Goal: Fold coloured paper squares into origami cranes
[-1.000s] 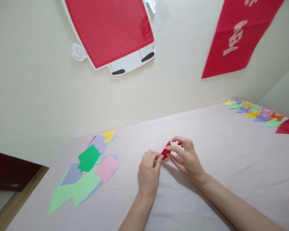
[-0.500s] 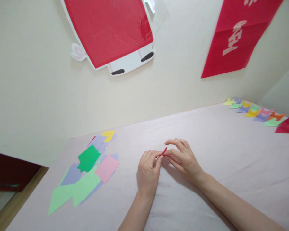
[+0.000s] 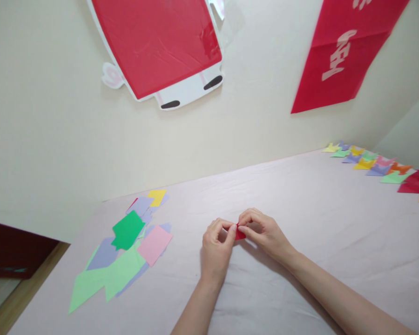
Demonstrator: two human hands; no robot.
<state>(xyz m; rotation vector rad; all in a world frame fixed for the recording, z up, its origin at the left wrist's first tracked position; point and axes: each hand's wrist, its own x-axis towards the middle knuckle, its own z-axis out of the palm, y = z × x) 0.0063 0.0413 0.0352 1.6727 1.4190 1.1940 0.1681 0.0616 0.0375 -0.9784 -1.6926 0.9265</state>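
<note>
A small folded piece of red paper [image 3: 240,234] is pinched between my two hands, just above the cloth-covered surface. My left hand [image 3: 216,246] grips its left side between thumb and fingers. On the other side, my right hand [image 3: 265,232] pinches the upper right part with thumb and index finger. The paper's lower part shows as a flat red face below the fingertips; its top edge is mostly covered by them.
Loose paper sheets lie at left, among them a dark green piece [image 3: 128,230], a pink square [image 3: 155,244] and a light green sheet [image 3: 122,272]. Several folded coloured papers [image 3: 379,168] line the far right edge. A wall with red decorations [image 3: 157,46] rises behind the pale cloth [image 3: 300,195].
The red paper has turned so that a wider face shows below the fingers. My right hand's fingers have come down and closed on it; my left hand has shifted slightly.
</note>
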